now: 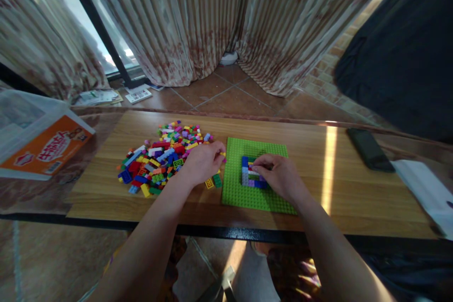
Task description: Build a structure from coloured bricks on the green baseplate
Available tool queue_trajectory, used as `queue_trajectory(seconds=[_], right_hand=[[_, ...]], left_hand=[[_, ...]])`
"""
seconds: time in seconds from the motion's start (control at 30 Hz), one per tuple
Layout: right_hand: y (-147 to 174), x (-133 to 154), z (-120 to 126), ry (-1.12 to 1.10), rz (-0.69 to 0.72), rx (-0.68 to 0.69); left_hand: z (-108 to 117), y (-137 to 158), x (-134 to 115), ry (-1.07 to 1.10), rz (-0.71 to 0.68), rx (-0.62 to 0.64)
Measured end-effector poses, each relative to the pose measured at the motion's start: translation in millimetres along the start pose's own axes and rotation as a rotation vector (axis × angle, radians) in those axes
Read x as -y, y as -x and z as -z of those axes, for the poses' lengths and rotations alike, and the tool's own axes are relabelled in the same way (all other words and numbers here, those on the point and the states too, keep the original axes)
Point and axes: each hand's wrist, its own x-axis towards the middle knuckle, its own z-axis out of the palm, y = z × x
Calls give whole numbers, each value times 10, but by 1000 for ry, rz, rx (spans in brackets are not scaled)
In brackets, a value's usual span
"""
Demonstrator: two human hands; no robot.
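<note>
A wood-grain table spans the view from side to side. At its left end sits a cloudy plastic tub with an orange label; what it contains cannot be made out. A pile of mixed toy bricks spreads over the left half of the tabletop. Beside it lies a green studded baseplate, four-sided, its near edge slanting slightly down to the right. The right hand bends over the plate, thumb and forefinger drawn together; the left hand curls at the pile's right edge. Whether either grasps a brick is hidden by the fingers. On the plate, a low brick frame in blue and lilac surrounds white and red pieces. Its left side points away from the person; the right hand covers its right end, leaving its long axis uncertain. Nearer the person than the left fingertips lie a yellow brick and a green brick.
</note>
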Motion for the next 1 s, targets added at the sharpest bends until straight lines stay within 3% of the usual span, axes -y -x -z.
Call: queue_trajectory(seconds=[0.27, 0.47, 0.73, 1.0], right_hand=[[19, 28, 21, 0, 39, -8], [-1, -84, 9, -40, 26, -160], [-21, -22, -92, -18, -6, -78], [-44, -21, -144, -16, -58, -104]], left_hand=[[4, 4, 2, 10, -3, -7], [24, 9, -16, 13, 2, -6], [13, 8, -22, -5, 12, -1], [-7, 7, -13, 5, -7, -9]])
